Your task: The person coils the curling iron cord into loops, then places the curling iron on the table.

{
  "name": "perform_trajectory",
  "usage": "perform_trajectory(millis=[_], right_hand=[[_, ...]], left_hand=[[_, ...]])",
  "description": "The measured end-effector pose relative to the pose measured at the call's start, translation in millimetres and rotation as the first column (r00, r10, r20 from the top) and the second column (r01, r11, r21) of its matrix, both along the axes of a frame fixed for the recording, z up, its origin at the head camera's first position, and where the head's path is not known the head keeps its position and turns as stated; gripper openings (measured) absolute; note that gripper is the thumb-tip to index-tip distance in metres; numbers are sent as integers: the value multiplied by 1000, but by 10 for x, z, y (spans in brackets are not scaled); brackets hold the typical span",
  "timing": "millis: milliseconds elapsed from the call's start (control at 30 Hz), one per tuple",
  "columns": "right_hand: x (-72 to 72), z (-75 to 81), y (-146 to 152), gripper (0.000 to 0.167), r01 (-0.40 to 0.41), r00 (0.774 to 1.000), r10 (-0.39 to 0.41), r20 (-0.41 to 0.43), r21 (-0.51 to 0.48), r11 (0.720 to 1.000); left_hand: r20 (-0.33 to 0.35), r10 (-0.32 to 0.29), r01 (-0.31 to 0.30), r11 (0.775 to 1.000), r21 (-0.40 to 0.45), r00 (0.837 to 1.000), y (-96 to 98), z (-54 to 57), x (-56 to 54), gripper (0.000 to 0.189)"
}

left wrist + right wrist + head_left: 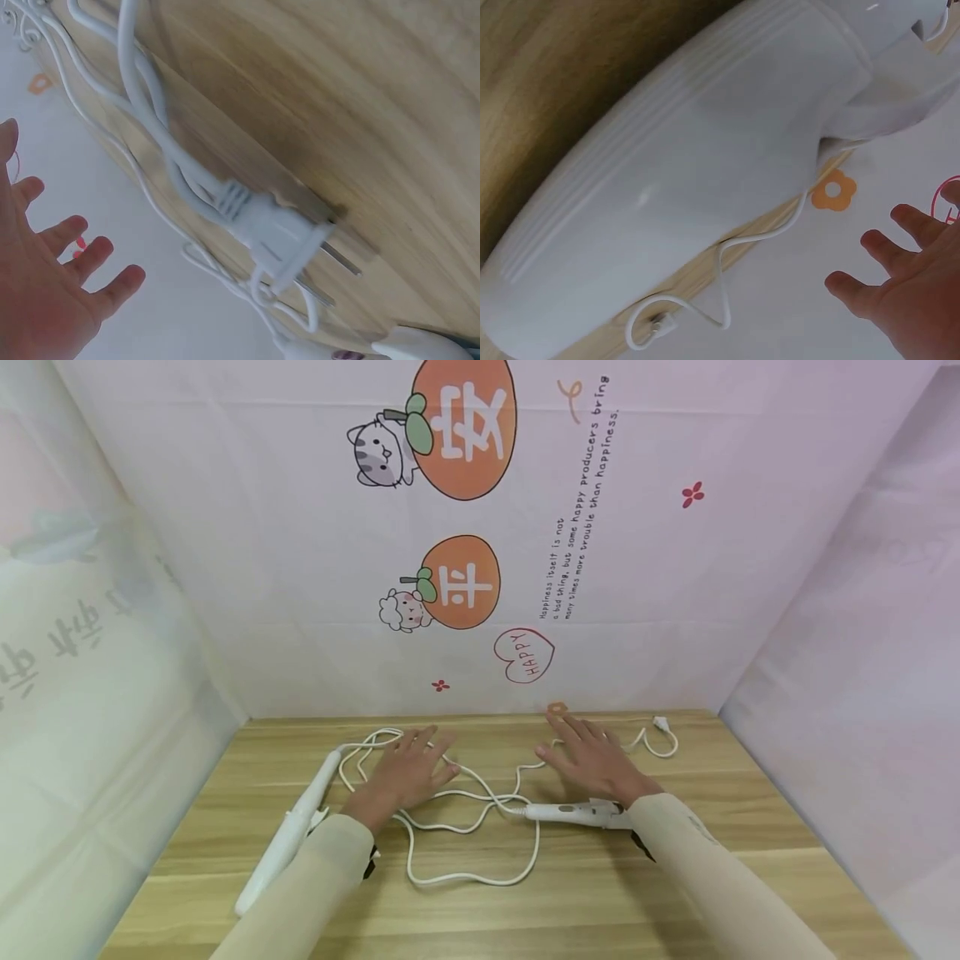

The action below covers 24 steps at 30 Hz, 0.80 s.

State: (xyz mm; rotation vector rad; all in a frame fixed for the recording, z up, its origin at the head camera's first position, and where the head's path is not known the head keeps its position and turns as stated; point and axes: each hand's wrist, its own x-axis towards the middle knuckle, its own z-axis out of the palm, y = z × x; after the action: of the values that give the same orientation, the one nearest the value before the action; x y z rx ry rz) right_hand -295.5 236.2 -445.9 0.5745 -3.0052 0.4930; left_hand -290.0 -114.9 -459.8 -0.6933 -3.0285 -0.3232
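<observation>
The left hand [405,774] and right hand [596,766] hold nothing, fingers apart, with a long white plastic wand [279,852] left of the left hand and a slim white plastic wand [562,812] behind the right, both probably light, stiff, best gripped mid-body.

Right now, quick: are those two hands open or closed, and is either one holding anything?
Left hand: open, holding nothing.
Right hand: open, holding nothing.

White corded appliance [286,838] slanted, second appliance [564,812] crosswise
</observation>
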Motion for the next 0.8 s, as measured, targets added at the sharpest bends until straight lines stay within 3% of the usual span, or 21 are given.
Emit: perform_trajectory(millis=[333,567,800], right_hand=[[113,32,29,82,1,1000,-1,-24,26,1000],[168,-6,142,80,-7,999,7,-31,9,1000],[248,-47,274,78,-4,999,5,-40,12,1000]], left_hand=[[-42,-49,50,999,20,998,118,46,119,60],[24,-49,48,998,40,999,188,56,197,60],[34,-76,76,997,25,996,254,59,233,58]])
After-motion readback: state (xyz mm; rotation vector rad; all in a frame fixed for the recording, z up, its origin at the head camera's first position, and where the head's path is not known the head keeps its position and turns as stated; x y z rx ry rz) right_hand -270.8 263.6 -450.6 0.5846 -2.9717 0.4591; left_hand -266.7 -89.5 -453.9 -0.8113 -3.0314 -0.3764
